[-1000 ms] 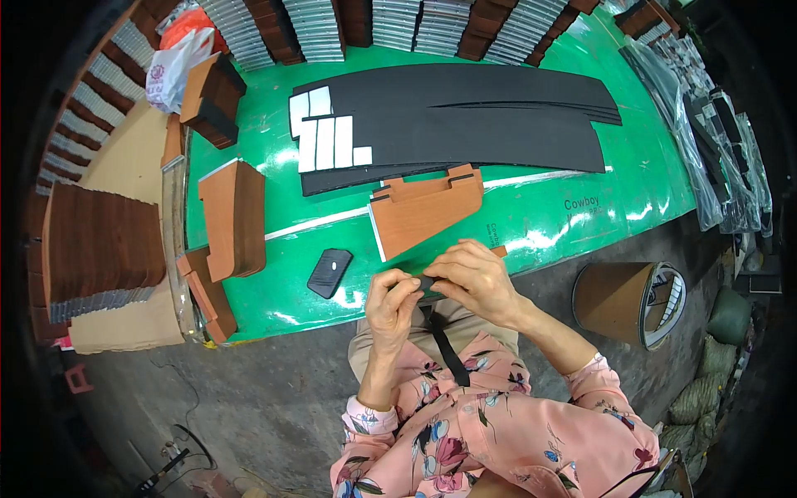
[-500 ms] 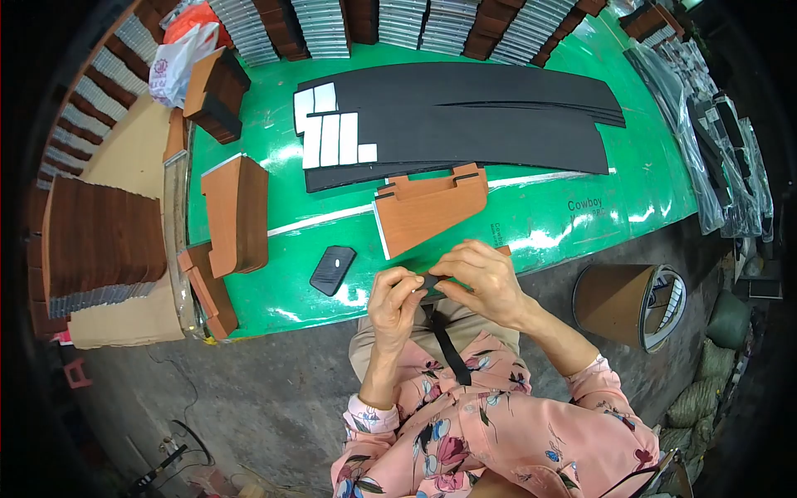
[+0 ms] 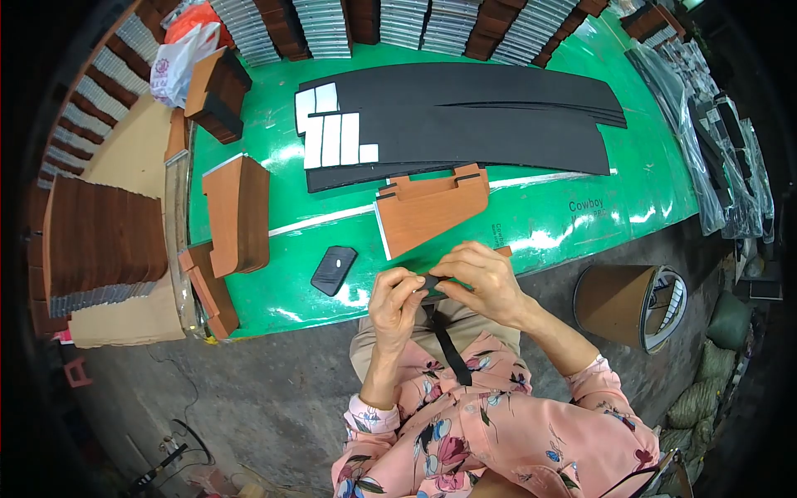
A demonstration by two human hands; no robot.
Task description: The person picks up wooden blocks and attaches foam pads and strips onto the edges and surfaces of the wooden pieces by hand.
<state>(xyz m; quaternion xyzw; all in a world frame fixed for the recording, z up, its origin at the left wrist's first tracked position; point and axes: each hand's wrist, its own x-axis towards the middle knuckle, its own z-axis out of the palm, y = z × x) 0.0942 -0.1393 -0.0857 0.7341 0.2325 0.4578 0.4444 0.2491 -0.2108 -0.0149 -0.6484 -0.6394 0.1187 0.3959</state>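
Desk: a green top [image 3: 531, 220] spreads in front of the seated person, with rows of stacked parts along its far edge.
Sheets: long black sheets [image 3: 498, 141] lie piled across the middle, white strips [image 3: 332, 141] on their left end.
Plastic: at the right edge, clear wrapping [image 3: 691, 158] holds dark pieces, their shapes blurred by the film.
Stack: dark brown parts [image 3: 104, 241] stand packed together at far left, on cardboard [image 3: 124, 325].
Bin: a round brown bin [image 3: 606, 303] stands on the floor to the right; pale strips [image 3: 676, 300] show inside its mouth.
Bag: a white bag [image 3: 173, 75] sits at upper left beside a red bag [image 3: 199, 26]; the contents of both are hidden.
Panel: one brown panel [image 3: 436, 212], notched along its top, lies just beyond the hands.
Hands: the left hand [image 3: 392, 305] and right hand [image 3: 481, 278] meet at the near edge, fingers of both clamped on one piece.
Piece: small and black [image 3: 431, 283], between the two hands' fingertips.
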